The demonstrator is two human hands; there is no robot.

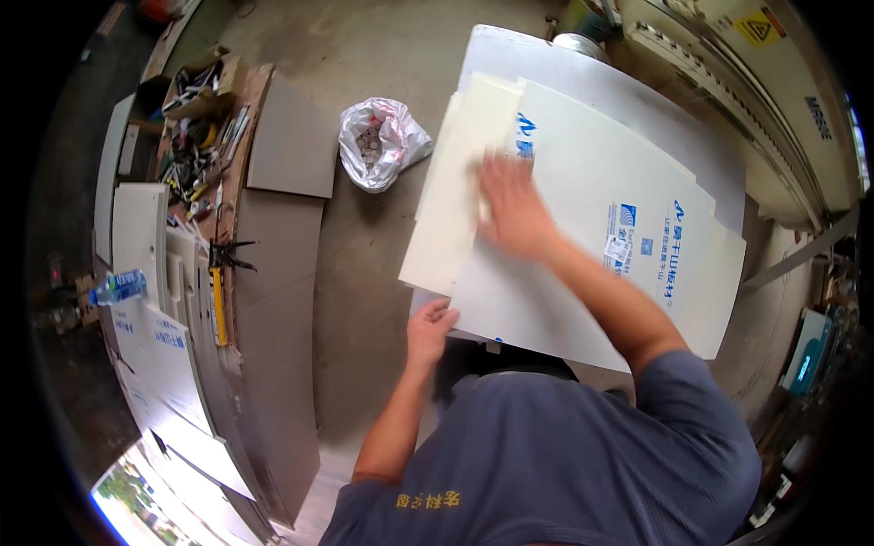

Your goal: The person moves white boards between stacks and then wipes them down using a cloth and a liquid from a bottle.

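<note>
A large white board [583, 273] with blue print lies on top of a stack, in front of me. My right hand [516, 205] is flat over its left part, palm down, fingers stretched out and somewhat blurred by motion. Beneath its left side, narrower cream boards [437, 246] stick out. At the near left corner, my left hand [430, 332] has its thumb and fingers closed at the white board's edge; some fingertips are hidden. The stack rests on a pale grey tabletop [510, 55].
An open white bag [382, 146] of small round pieces stands on the floor. To the left, a bench holds loose tools [196, 164], a yellow caulking gun [218, 291] and a plastic bottle [123, 288]. Grey panels [273, 346] stand alongside. A beige machine [728, 100] borders the right.
</note>
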